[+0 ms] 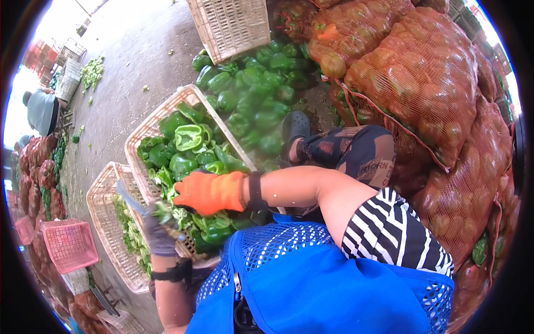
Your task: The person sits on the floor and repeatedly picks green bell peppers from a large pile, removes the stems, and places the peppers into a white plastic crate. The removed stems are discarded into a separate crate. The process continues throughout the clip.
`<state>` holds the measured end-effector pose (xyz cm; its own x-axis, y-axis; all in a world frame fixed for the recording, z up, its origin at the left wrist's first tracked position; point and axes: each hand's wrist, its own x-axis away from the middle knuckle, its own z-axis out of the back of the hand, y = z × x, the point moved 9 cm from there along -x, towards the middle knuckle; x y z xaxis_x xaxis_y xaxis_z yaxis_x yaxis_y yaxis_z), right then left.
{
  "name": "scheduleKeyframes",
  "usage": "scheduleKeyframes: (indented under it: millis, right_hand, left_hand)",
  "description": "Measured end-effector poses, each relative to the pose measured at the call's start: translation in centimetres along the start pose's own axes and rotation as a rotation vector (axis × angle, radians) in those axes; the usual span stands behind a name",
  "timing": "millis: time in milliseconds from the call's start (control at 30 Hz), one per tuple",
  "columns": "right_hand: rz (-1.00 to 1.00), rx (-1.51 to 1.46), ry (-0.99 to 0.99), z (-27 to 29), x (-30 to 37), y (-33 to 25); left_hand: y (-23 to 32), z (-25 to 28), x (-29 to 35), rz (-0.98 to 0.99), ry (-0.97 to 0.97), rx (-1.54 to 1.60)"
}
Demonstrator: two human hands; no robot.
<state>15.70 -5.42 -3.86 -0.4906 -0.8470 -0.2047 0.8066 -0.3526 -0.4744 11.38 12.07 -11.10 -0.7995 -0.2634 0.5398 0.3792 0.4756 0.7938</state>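
Note:
My left hand (159,238), in a grey glove, is closed round a knife (131,199), its bluish blade pointing up and left. Against that hand's fingers shows a blurred green and whitish pepper piece (162,213). My right hand (208,192) wears an orange glove and reaches across the crate (162,116) of green bell peppers, fingers curled down; what they grip is hidden. One pepper cut open (189,137) lies on top of the heap. Left of it, a second crate (105,234) contains pale green trimmings (129,222), below the blade.
Loose green peppers (253,89) cover the floor beyond the crate, beside an upright pale crate (231,28). Stuffed red mesh sacks (417,72) rise on the right. At the left are a pink crate (69,245), more sacks and another person (43,111).

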Motion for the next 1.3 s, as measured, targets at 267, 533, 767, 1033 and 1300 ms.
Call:
scheduleKeyframes:
  millis: [267,533,767,1033,1300]
  right_hand:
    - [-0.475,-0.676,0.752,8.3,7.9,21.4]
    - [-1.349,-0.064,0.588,5.0,18.1,45.4]
    - [-1.319,0.272,0.07,2.0,9.0,52.0]
    - [-1.355,0.03,0.37,2.8,13.4,52.8]
    - [-0.313,-1.533,1.016,9.6,7.8,35.1]
  left_hand:
    - [17.3,18.1,-1.4,-0.324,0.774,-1.022]
    - [14.8,17.0,-2.7,-0.238,0.818,-1.265]
    - [12.7,7.1,0.6,-0.416,0.629,-1.323]
    - [8.8,-1.5,0.3,-0.186,0.46,-1.422]
    - [8.7,-16.4,2.0,-0.805,-0.047,-1.364]
